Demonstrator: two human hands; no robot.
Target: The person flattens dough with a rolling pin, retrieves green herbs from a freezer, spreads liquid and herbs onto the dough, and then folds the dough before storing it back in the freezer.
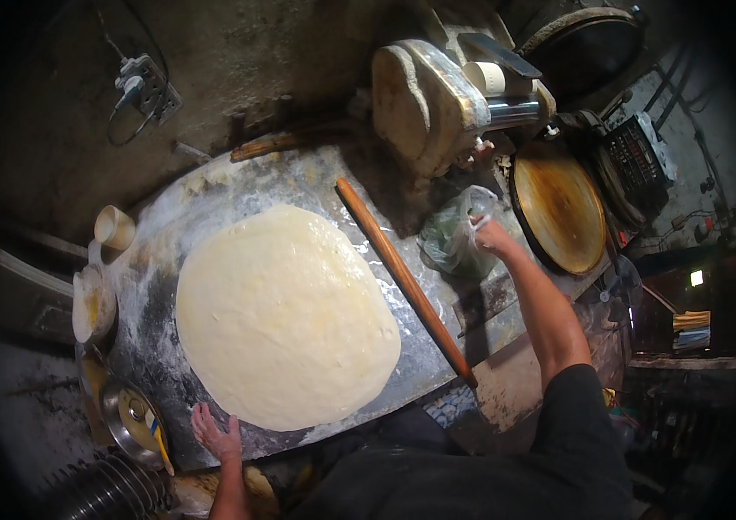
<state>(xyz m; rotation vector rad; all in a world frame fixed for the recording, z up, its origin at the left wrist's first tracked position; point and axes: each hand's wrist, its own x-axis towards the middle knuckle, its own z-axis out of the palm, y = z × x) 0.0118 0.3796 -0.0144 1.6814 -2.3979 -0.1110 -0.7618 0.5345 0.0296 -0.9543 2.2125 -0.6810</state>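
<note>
A large sheet of rolled-out dough (pixel 286 318) lies flat on the floured worktable (pixel 140 279), its surface glossy in places. My right hand (pixel 491 235) grips the gathered top of a clear plastic bag (pixel 455 240) with something green inside, at the table's right part. Between the dough and the bag a long wooden rolling pin (pixel 403 279) lies slantwise. My left hand (pixel 217 434) rests at the near edge of the table, just off the dough's lower left rim, fingers spread and holding nothing.
A steel bowl (pixel 134 422) with a yellow-handled brush is at the lower left. Further up stand a flour-dusted container (pixel 93 304) and a cup (pixel 114 227). A dough-rolling machine (pixel 433 104) stands at the back, beside a round griddle (pixel 559 208) at right.
</note>
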